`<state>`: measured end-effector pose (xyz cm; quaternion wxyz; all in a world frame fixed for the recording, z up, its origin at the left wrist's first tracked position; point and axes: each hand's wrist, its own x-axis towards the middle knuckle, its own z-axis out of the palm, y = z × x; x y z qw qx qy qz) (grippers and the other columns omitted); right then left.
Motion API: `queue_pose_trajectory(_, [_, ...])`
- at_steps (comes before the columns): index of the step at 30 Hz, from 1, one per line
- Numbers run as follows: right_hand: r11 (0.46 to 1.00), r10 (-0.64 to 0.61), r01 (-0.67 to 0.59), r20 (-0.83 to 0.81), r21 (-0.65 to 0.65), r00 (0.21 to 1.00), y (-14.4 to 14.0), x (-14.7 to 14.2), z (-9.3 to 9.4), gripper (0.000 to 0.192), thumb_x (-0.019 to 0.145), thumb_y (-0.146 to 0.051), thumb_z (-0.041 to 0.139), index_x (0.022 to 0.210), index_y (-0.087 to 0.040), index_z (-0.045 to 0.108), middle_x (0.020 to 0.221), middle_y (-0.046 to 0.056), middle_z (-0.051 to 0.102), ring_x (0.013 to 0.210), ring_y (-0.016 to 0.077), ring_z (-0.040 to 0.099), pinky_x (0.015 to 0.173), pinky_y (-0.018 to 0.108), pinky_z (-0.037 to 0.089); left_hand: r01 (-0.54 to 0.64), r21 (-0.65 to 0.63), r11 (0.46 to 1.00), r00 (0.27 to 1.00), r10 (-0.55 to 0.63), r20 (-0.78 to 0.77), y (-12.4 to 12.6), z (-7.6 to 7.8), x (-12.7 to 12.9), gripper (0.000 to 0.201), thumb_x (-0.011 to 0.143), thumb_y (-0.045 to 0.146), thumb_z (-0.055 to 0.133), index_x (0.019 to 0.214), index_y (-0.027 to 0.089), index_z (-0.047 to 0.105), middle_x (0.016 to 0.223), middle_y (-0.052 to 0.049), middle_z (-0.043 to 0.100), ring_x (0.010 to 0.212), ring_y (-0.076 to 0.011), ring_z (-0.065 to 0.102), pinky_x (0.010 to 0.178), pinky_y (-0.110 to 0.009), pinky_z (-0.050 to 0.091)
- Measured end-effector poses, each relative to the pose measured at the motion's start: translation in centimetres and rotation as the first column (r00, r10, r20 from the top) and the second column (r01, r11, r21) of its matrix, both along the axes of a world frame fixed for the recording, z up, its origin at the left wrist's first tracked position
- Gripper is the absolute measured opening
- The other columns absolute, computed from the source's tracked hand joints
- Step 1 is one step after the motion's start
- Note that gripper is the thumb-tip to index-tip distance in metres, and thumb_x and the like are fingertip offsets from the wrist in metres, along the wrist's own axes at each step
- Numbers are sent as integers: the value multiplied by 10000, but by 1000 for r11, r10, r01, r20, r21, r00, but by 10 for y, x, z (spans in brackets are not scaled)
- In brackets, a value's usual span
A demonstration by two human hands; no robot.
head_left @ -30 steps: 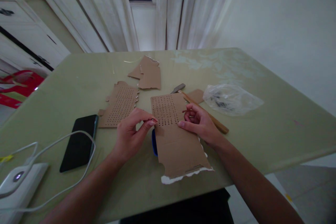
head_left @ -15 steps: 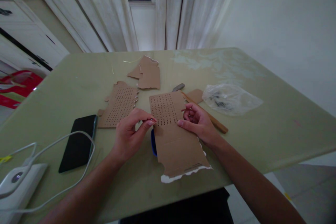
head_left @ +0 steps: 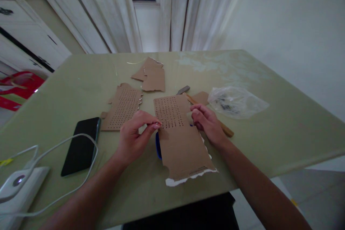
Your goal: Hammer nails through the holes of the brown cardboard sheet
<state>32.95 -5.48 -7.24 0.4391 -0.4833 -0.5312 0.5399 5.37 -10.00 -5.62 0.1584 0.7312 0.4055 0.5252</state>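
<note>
Cardboard [head_left: 178,140] with rows of punched holes lies flat on the green surface [head_left: 269,133], partly over something blue [head_left: 157,146]. Left hand [head_left: 134,138] is mostly closed, thumb and forefinger pinching the sheet's left edge right by the holes. Right hand [head_left: 207,122] is curled loosely at the right edge, fingers bent in and touching the sheet; can't tell if it's gripping anything. Second holed piece [head_left: 122,107] sits just left, a phone [head_left: 81,145] beyond it, a plastic bag [head_left: 237,101] off right.
</note>
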Motion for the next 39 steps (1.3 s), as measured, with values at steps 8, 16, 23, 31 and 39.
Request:
queue_pose_trajectory(8, [883, -406, 50, 707, 466, 580, 35, 33, -20, 305, 994, -452, 711, 1155, -194, 729, 1165, 164, 748, 1059, 332, 664, 1017, 484, 519, 18, 28, 999, 1000, -18, -17, 4, -1, 0, 177, 1057, 332, 751, 911, 248, 806, 789, -19, 802, 736, -184, 723, 758, -339, 576])
queue_pose_trajectory(16, [954, -233, -117, 930, 275, 285, 24, 22, -17, 292, 1138, -337, 509, 1204, -147, 721, 1233, 248, 748, 1122, 349, 697, 926, 432, 538, 85, 50, 995, 996, -86, 22, 12, -1, -2, 231, 1054, 387, 763, 877, 244, 804, 797, -38, 808, 738, -191, 719, 756, -343, 562])
queue_pose_trajectory(23, [950, -238, -116, 915, 289, 324, 4, 26, 8, 247, 1165, -307, 422, 1177, -207, 648, 1058, 155, 786, 905, 273, 747, 759, 350, 503, 120, 110, 987, 990, -127, 62, 18, -6, -1, 222, 1051, 376, 770, 884, 235, 813, 792, -27, 800, 749, -172, 714, 733, -289, 535])
queue_pose_trajectory(31, [916, -56, -268, 757, 298, 650, -49, 44, 116, 442, 1174, -552, 363, 1142, -213, 645, 732, -12, 611, 624, 186, 575, 649, 312, 402, 156, 76, 985, 983, -162, 88, 23, -12, 1, 283, 1068, 433, 747, 893, 225, 822, 813, -40, 812, 791, -181, 730, 771, -295, 560])
queue_pose_trajectory(39, [879, 81, -437, 845, 190, 529, -84, 17, 146, 412, 1171, -473, 353, 1022, -224, 645, 706, -11, 579, 655, 195, 579, 700, 332, 385, 174, 40, 984, 982, -177, 68, 25, -12, 0, 331, 1069, 486, 736, 888, 221, 821, 824, -54, 808, 808, -191, 722, 767, -305, 547])
